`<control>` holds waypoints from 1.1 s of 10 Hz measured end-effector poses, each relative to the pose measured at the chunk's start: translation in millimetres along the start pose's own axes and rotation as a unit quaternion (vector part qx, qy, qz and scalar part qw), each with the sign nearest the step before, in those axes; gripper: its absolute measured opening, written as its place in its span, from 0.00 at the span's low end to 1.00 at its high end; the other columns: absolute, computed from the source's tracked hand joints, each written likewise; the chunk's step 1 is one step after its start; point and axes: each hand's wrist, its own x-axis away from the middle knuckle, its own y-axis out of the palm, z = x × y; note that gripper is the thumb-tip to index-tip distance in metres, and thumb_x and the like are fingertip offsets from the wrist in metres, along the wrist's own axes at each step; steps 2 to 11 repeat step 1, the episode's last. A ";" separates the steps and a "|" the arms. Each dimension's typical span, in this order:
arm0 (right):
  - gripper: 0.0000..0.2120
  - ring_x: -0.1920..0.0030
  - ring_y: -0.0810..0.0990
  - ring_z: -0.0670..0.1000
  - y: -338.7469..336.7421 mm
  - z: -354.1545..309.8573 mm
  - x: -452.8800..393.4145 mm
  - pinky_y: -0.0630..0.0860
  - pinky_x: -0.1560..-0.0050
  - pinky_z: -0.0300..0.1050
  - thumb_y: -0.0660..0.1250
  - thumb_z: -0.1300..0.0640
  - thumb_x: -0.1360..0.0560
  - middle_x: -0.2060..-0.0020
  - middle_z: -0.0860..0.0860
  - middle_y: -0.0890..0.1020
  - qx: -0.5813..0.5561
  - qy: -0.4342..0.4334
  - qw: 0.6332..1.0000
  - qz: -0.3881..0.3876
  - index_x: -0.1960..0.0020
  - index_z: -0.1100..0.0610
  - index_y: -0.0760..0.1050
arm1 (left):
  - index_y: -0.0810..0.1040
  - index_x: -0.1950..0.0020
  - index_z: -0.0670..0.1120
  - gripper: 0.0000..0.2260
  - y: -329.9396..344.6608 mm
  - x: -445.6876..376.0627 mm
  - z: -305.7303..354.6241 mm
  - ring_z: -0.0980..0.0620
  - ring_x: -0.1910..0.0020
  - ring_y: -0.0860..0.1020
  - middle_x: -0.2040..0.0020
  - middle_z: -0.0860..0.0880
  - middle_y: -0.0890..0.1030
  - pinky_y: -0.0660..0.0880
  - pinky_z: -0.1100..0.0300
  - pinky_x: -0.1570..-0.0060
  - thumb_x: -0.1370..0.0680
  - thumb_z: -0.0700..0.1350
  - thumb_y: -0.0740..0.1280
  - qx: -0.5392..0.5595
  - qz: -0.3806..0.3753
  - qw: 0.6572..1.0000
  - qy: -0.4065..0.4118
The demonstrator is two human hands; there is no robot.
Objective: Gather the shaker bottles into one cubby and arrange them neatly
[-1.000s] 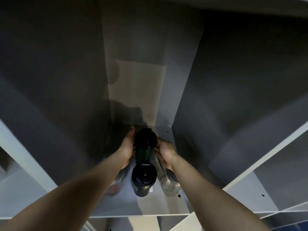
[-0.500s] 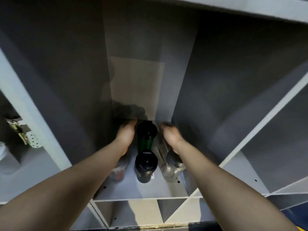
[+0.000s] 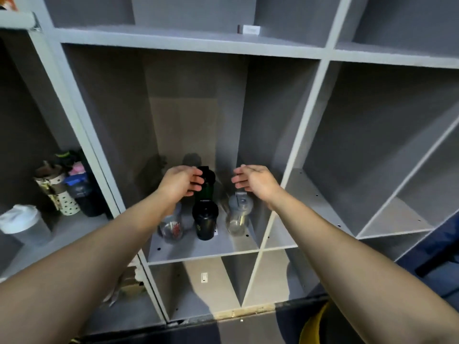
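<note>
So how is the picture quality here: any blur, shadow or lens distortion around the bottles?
Head view: shelf edges bow from the wide-angle lens; the cubby is dim, hand shadows on its back wall; left hand and the clear bottle beneath it look smeared; the black bottle is sharper.

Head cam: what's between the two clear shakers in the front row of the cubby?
In the head view, a black shaker bottle stands between the left clear shaker and the right clear shaker, with bare shelf on either side of it.
</note>
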 end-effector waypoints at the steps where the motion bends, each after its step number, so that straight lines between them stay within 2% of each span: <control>1: 0.15 0.67 0.78 0.51 -22.6 -13.3 43.5 0.73 0.73 0.30 0.57 0.57 0.15 0.62 0.58 0.82 -0.009 -0.034 0.999 -0.004 0.43 0.66 0.78 | 0.81 0.51 0.42 0.11 25.6 41.3 13.1 0.48 0.65 0.77 0.61 0.45 0.81 0.72 0.57 0.61 0.19 0.46 0.60 -0.007 -0.008 0.999 0.032; 11: 0.15 0.67 0.78 0.51 -22.6 -13.3 43.5 0.73 0.73 0.30 0.57 0.57 0.15 0.62 0.58 0.82 -0.009 -0.034 0.999 -0.004 0.43 0.66 0.78 | 0.81 0.51 0.42 0.11 25.6 41.3 13.1 0.48 0.65 0.77 0.61 0.45 0.81 0.72 0.57 0.61 0.19 0.46 0.60 -0.007 -0.008 0.999 0.032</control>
